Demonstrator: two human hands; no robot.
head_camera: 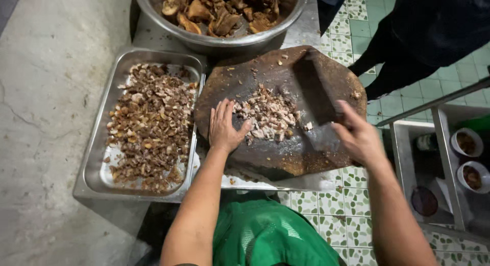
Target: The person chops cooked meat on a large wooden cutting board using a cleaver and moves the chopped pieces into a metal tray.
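On the round dark chopping block [255, 159], mid-frame, sits a loose heap of chopped meat [268, 115], pale pink-grey bits w/ some brown, cut small & uneven, a few crumbs scattered toward the block's far edge. L hand [224, 127] lies palm-down, fingers spread & slightly curled, touching the heap's left side; it grips nothing, seems to be corralling the bits so they stay bunched under the blade. R hand [359, 137] is closed round the handle of a broad cleaver [314, 95], blade lying flat-ish & angled across the block just right of the heap, dark w/ motion blur, so exact tilt can't be told. Blade on one side, palm on the other: the heap is penned between them, prob why it stays compact.

Just left of the block, touching its edge, a rectangular steel tray [97, 169] holds a wide layer of similar chopped bits, browner, close enough to sweep stuff across. Beyond the block, a big steel bowl [224, 41] w/ large uncut brown chunks, within easy reach. All on a steel-topped bench by a grey concrete wall. Green garment [265, 235] at bottom is the person's own. Another person in dark clothes [423, 31] stands top right on green-patterned floor tiles [326, 215]; small bowls [469, 159] on a low rack at right
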